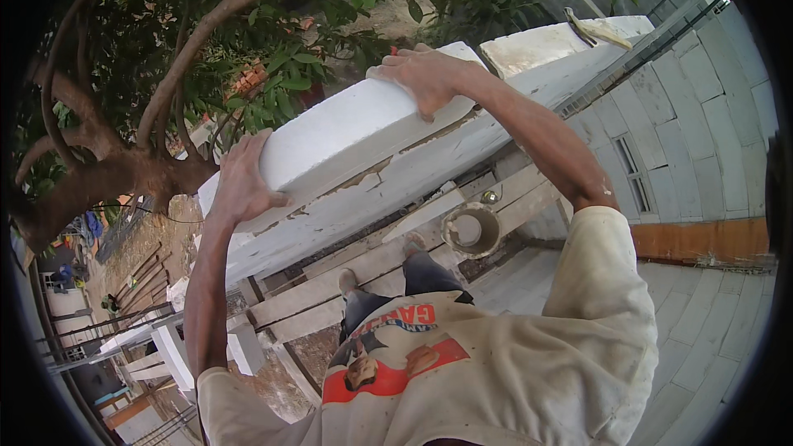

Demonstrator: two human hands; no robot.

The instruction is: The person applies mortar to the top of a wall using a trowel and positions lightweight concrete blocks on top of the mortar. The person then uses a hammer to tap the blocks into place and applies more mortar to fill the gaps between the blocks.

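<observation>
A long white building block (339, 134) lies along the top of a pale block wall (347, 198), with a rough mortar joint under its near face. My left hand (244, 180) clasps its left end, fingers over the top and far edge, thumb on the near side. Toward the right end, my right hand (429, 78) grips it the same way, its thumb down the near face. The far fingertips of both hands are partly hidden. Beyond the right end, another block (537, 51) with a mortar-stained top continues the wall.
A thin curved tool (593, 31) rests on the wall's right part. Below me, a bucket (471, 230) stands on wooden planks (310, 306) beside my feet. Tree branches (194, 49) overhang the far left. A grey block wall (702, 116) rises at right; lower ground shows at left.
</observation>
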